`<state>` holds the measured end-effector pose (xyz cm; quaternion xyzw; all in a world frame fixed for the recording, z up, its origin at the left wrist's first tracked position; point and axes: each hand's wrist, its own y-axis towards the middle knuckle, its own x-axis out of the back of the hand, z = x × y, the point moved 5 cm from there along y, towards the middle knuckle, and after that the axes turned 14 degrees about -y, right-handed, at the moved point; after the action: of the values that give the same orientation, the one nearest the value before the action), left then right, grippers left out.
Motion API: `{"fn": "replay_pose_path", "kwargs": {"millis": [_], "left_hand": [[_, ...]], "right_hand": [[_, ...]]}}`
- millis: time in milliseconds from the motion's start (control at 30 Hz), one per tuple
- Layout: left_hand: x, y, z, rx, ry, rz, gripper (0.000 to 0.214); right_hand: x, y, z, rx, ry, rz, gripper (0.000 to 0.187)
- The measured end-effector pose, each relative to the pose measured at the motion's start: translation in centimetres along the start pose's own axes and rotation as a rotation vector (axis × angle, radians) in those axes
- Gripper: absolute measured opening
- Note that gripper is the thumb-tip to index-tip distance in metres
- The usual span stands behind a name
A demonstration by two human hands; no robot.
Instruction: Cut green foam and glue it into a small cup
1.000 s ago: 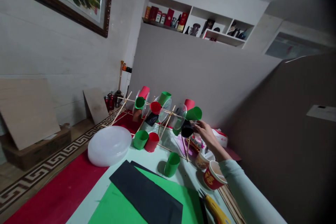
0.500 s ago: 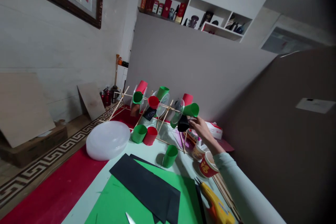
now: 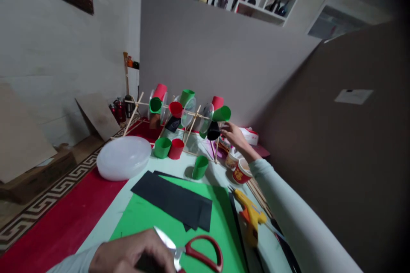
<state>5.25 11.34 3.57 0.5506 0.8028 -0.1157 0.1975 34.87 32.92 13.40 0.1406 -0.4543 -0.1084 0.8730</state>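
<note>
My right hand (image 3: pixel 235 136) reaches across the table, its fingertips closed at the edge of a black paper cup (image 3: pixel 213 130). That cup sits on a clear disc (image 3: pixel 207 118), with a green paper cup (image 3: pixel 222 113) and a red one (image 3: pixel 218 102) beside it. The disc is mounted on a wooden stick frame (image 3: pixel 192 123) carrying two more such wheels. In the lower foreground is my left hand (image 3: pixel 134 249), its fingers curled; what lies inside them is hidden. Red-handled scissors (image 3: pixel 205 256) lie right beside it, over green sheet (image 3: pixel 144 213).
Black paper strips (image 3: pixel 173 199) lie on the green sheet. Loose green (image 3: pixel 200 167) and red (image 3: pixel 176 149) paper cups stand behind them. A stack of clear discs (image 3: pixel 124 158) is at the left. At the right are a yellow glue gun (image 3: pixel 251 211), a red tub (image 3: pixel 242 171) and sticks.
My left hand has come into view at the bottom, by the scissors. My right hand stays at the black cup. The whole view has shifted, so the scene sits higher and further left.
</note>
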Motion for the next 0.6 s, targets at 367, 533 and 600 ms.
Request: {"fn": "replay_pose_path", "kwargs": {"millis": [367,533,600], "left_hand": [[2.7,-0.4,-3.0,-0.033,0.712,-0.484,0.019],[3.8,-1.2,-3.8,-0.181,0.992,-0.499,0.025],[4.2,-1.2,-3.6,-0.208,1.114,-0.480,0.027]], "right_hand": [[4.4,-11.7,3.0,0.090,-0.101,0.200,0.023],[1.9,-21.3,5.5,0.178,-0.292,0.388,0.022],[0.9,-24.4,5.9,0.191,-0.367,0.418,0.025]]}}
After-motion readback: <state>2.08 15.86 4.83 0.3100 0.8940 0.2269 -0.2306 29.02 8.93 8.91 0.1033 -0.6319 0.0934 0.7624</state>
